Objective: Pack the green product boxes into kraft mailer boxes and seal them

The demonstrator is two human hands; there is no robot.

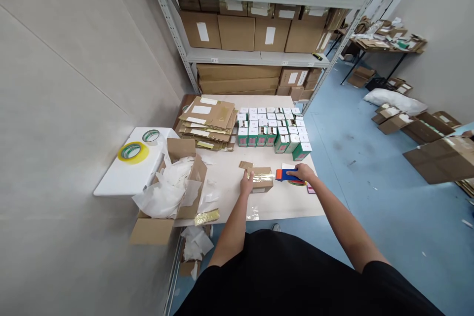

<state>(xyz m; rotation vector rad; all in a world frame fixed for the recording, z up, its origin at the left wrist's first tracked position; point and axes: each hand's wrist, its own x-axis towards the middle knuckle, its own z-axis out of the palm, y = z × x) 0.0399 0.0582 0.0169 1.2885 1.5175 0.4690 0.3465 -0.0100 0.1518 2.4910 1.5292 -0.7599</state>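
A small cardboard box with shiny clear tape across its top rests on the table in front of me. My left hand grips its left side, thumb near the tape. One flap sticks out at its far left corner. Just right of the box, my right hand is closed around a blue tape dispenser whose orange end points at the box. Under that hand shows part of a ring-shaped roll; whether it sits in the dispenser I cannot tell. A pink-edged object lies beside it.
Rows of white-and-green small boxes stand behind the work spot, beside a stack of flattened cardboard. An open carton with white paper is at left. Tape rolls lie on a white surface. Shelving rises behind.
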